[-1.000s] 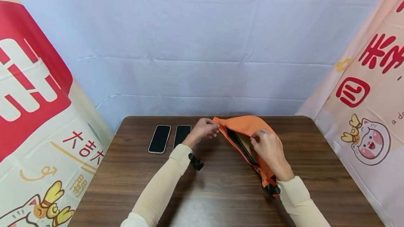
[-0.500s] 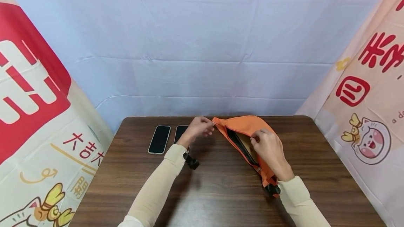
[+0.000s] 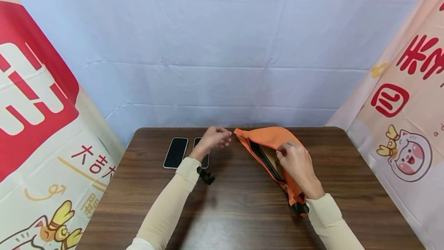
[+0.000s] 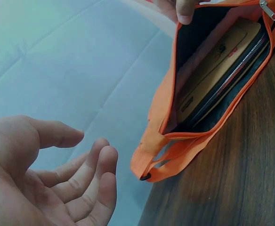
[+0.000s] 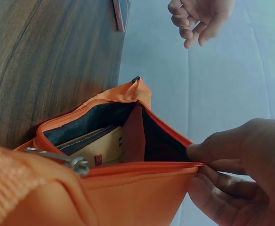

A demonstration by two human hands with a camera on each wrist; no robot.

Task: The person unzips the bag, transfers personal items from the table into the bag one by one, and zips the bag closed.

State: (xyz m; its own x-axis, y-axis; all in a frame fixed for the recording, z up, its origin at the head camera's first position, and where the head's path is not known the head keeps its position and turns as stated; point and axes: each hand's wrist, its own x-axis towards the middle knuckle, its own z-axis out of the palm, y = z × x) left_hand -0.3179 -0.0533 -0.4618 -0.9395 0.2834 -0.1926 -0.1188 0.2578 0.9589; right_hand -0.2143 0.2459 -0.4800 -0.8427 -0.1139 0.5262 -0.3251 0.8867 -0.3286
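Note:
An orange zippered waist bag (image 3: 274, 136) stands on the table with its mouth unzipped and gaping. Between thumb and fingers, my right hand (image 3: 295, 162) pinches the rim of the opening and holds it apart. Down inside, against the dark lining, lies a tan zippered wallet (image 4: 220, 70). A metal zipper pull (image 5: 76, 164) hangs at one end of the opening. My left hand (image 3: 216, 138) is off to the left of the bag, its fingers loosely bent with nothing between them. The left wrist view shows a gap between that hand and the bag's strap end (image 4: 144, 165).
Left of the bag, two phones lie on the brown wooden table (image 3: 243, 211): one phone (image 3: 175, 152) in full view, the other phone (image 3: 206, 162) partly under my left hand and wrist. A pale cloth (image 3: 222, 49) hangs behind the table, with printed cloths at both sides.
My left hand has let go of the bag's left end and drawn away to the left, over the second phone. The right hand and the bag have stayed nearly still.

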